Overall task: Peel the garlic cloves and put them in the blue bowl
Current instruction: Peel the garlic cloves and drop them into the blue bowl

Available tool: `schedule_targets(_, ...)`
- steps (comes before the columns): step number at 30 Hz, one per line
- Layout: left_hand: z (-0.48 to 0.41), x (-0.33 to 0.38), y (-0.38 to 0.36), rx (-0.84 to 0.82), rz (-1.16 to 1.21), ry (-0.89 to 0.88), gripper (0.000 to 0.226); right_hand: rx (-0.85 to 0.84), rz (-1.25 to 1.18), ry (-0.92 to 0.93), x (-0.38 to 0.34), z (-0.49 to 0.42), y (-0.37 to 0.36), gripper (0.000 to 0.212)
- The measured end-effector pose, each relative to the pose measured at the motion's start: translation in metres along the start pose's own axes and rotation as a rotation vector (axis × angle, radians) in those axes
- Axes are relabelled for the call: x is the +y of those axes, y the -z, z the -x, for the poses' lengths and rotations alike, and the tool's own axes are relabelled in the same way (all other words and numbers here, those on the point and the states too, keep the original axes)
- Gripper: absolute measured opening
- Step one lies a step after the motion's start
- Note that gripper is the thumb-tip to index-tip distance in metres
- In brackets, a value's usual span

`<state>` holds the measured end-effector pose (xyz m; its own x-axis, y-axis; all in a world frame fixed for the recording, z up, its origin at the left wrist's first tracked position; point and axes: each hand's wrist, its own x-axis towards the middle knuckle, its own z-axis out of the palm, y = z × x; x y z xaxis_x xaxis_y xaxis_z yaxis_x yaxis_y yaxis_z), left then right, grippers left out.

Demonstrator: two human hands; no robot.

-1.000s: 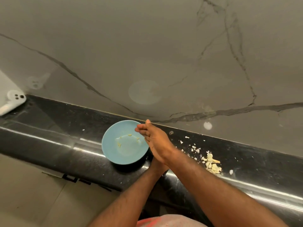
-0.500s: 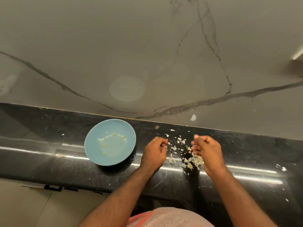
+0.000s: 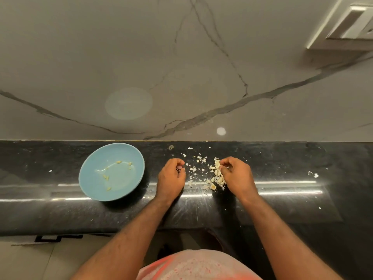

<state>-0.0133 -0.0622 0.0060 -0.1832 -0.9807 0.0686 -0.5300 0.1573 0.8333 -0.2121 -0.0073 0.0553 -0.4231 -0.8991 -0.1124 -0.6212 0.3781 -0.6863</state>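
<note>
I see the garlic cloves (image 3: 217, 177) lying in a loose heap on the dark tabletop (image 3: 282, 158), mixed with pale skin scraps (image 3: 198, 159) that scatter toward the wall. The right hand (image 3: 237, 176) rests against the heap's right side, its fingers (image 3: 227, 161) narrowed to a pinch on a piece at the top of the heap. The left hand (image 3: 170, 178) sits just left of the scraps with its fingers (image 3: 177, 161) curled in tight; I cannot tell whether they hold anything. Further left, apart from both hands, the blue bowl (image 3: 84, 184) stands upright with a few peeled cloves (image 3: 106, 177) inside. A veined marble wall (image 3: 181, 67) rises behind.
</note>
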Motion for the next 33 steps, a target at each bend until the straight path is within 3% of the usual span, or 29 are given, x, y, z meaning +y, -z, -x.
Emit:
schedule_targets(7, 0.015, 0.003, -0.004, 0.071, -0.010, 0.012, 0.024, -0.162, 0.613, 0.210, -0.019, -0.020, -0.017, 0.017)
schedule_targets(11, 0.015, 0.005, -0.002, 0.067, -0.043, 0.006, 0.014, -0.131, 0.648, 0.253, -0.016, -0.019, -0.021, 0.014)
schedule_targets(16, 0.010, 0.007, -0.002, 0.067, 0.028, 0.099, 0.018, 0.022, 0.205, 0.306, -0.016, -0.015, -0.002, 0.016)
schedule_targets(22, 0.018, 0.033, -0.004, 0.125, 0.087, 0.174, 0.019, 0.111, -0.178, 0.193, -0.018, -0.004, 0.012, 0.011)
schedule_targets(27, 0.009, 0.065, -0.007, 0.039, 0.163, 0.096, 0.016, 0.038, -0.425, 0.034, -0.016, -0.003, 0.003, 0.010)
schedule_targets(33, 0.003, 0.070, -0.011, -0.230, 0.452, 0.296, 0.036, -0.092, -0.907, -0.188, -0.018, -0.003, 0.004, 0.009)
